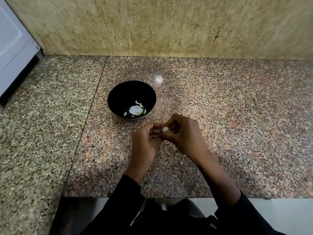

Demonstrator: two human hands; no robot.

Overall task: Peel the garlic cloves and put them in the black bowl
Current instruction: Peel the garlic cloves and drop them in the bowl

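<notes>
A small white garlic clove (165, 129) sits pinched above the counter; nearby, the black bowl (118, 92) stands upright, holding several pale peeled cloves (141, 104).

Speckled granite counter (237, 116); beige stone backsplash (152, 26); white cabinet (13, 48) at left.

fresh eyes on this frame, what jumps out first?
Both hands meet just in front of the bowl: the left hand and right hand pinch a small white garlic clove between their fingertips, above the speckled granite counter. Behind them, left of centre, the black bowl stands out, with several pale peeled cloves lying in its bottom. A white cabinet edges in at far left.
</notes>
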